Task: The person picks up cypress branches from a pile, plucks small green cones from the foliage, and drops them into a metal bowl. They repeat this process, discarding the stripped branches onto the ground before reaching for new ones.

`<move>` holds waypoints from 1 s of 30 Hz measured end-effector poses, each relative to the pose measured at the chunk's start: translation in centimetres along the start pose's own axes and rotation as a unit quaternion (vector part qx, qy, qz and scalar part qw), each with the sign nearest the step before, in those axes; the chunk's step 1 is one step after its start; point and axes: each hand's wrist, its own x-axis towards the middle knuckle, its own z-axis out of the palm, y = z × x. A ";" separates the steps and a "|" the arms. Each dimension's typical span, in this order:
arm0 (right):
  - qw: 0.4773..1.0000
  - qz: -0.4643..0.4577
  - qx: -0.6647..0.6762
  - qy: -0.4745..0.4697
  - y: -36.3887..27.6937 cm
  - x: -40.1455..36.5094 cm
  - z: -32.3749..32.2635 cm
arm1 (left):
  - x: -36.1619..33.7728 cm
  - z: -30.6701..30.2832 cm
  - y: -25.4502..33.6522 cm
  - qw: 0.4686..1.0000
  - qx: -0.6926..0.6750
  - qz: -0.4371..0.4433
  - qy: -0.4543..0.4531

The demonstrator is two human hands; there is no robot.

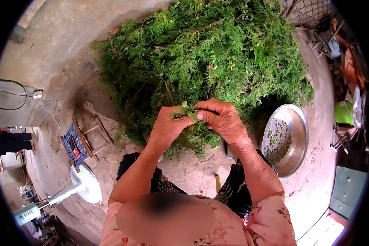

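Left hand (170, 125) of the person is curled, and its thumb and fingers pinch a small green sprig (186, 110). On the right side of this sprig, the right hand (222, 117) also pinches it, with the thumb and the index finger brought close together; whether a berry is between these two fingertips, I cannot tell, because they cover the place. The hands are almost touching each other, and the sprig is between them, in front of the near edge of a big pile of green branches (209, 53). This pile takes the far middle of the scene and lies on the ground (197, 168).

To the right of the hands stands a metal basin (301, 135), oval in the view, with many small green berries (279, 141) on its bottom. On the left there is a low seat (66, 143) with a blue woven top, and a red and black device (74, 147) lies on it. Nearer, just beside the seat, is the round white base (88, 186) of a stand. At the far right side, a bright green bag (343, 112) is among other objects.
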 end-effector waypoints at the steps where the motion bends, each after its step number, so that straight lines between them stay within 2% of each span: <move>1: 1.000 0.000 0.000 0.000 -0.2 0.0 0.0 | 0.0 -0.1 -0.3 1.000 0.001 0.006 -0.025; 3: 0.985 0.126 0.115 0.029 -0.9 -0.1 0.1 | -0.1 0.0 -0.3 0.999 0.003 0.012 -0.050; 4: 0.985 0.126 0.115 0.029 -0.7 -0.1 0.0 | -0.2 0.1 0.0 0.998 -0.006 0.023 -0.058; 6: 0.941 0.154 0.303 0.007 -0.1 0.0 -0.3 | -0.6 0.6 0.9 0.997 -0.014 0.035 -0.065; 8: 0.929 0.162 0.331 0.033 -0.1 0.0 0.2 | -0.9 1.3 1.8 0.991 -0.118 -0.058 0.006; 9: 0.915 0.171 0.360 0.058 0.1 0.0 0.4 | -0.8 1.3 1.5 0.991 -0.119 -0.058 0.005; 10: 0.920 0.169 0.352 0.025 0.8 0.1 -0.1 | -0.5 1.2 1.0 0.993 -0.104 -0.051 0.012; 12: 0.916 0.164 0.366 0.016 0.6 0.1 -0.1 | 0.2 0.7 -0.2 0.995 -0.088 -0.045 0.018; 15: 0.904 0.169 0.393 0.011 1.3 0.1 0.0 | 0.5 0.2 -0.3 0.997 -0.070 -0.032 -0.033; 17: 0.896 0.178 0.407 0.016 1.8 0.2 0.4 | -0.5 0.9 1.7 0.995 0.024 -0.084 0.041; 18: 0.901 0.161 0.402 0.012 1.8 0.1 0.7 | -0.4 0.8 1.3 0.995 0.025 -0.084 0.040; 19: 0.906 0.144 0.397 0.007 2.0 0.1 0.9 | -0.3 0.6 0.6 0.998 -0.013 -0.049 0.024; 20: 0.904 0.149 0.400 0.043 2.5 0.2 0.8 | -0.1 0.3 0.2 0.999 -0.052 -0.012 0.009; 25: 0.892 0.115 0.433 0.055 1.3 0.8 -0.8 | 0.1 -0.2 0.4 0.998 -0.030 0.019 -0.049; 27: 0.902 0.087 0.420 0.047 1.1 0.9 -1.3 | 0.1 -0.5 0.2 0.996 -0.015 0.036 -0.074; 29: 0.919 0.072 0.385 0.040 0.3 0.7 -1.0 | 0.2 -0.6 0.1 0.990 0.063 0.070 -0.107; 30: 0.952 0.083 0.294 0.026 -0.4 0.5 -0.7 | 0.3 -0.7 -0.1 0.990 0.063 0.070 -0.107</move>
